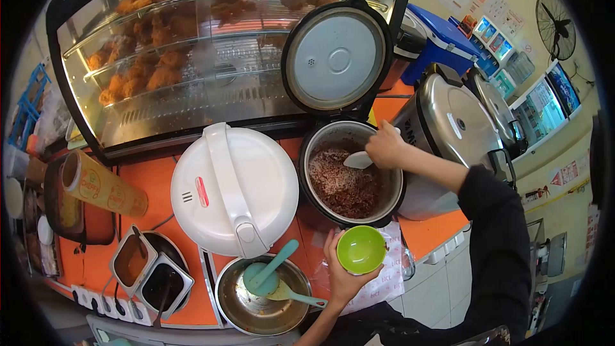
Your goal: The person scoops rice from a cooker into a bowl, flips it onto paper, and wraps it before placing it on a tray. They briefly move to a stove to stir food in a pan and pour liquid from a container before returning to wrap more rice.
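An open cooker (306,154) holds reddish-brown rice (343,186), its round lid (337,57) raised behind it. Above the rice, my right hand (386,146) is closed round the handle of a white paddle (358,161), whose blade is over the pot's contents. My left hand (344,275) holds a small green bowl (362,250) just in front of the cooker's near rim. No rice shows in the bowl.
Left of the cooker stands a closed white cooker (235,189). A metal bowl (237,314) with utensils and sauce containers (154,275) are nearer. Behind is a glass food display (224,45); a large steel cooker (448,128) stands right. Printed paper (384,282) lies near my left hand.
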A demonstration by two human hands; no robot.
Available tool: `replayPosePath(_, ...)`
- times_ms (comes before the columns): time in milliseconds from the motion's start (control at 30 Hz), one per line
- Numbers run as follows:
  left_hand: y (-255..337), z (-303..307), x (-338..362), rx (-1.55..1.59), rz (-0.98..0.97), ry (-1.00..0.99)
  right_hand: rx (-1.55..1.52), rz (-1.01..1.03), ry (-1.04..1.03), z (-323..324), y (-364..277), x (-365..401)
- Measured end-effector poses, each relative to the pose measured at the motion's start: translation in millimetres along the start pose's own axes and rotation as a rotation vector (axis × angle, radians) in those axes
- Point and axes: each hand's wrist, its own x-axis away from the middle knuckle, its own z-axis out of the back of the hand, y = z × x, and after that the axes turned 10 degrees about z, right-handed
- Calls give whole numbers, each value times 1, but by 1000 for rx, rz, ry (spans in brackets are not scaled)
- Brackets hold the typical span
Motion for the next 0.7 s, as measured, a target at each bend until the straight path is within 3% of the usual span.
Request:
replayPosePath(100,1,2,-1,-61,-13,-58,-207,144,-8,-12,5,-12)
replayPosePath(133,2,0,-1,-74,3,-68,-225,241,74,-23,-3,-15)
replayPosePath(267,2,-4,-3,-104,16,-93,-449,337,93,-34,-25,-29)
replayPosePath(700,-4,4,-2,-51,-14,-100,-825,295,275,-43,-23,-21)
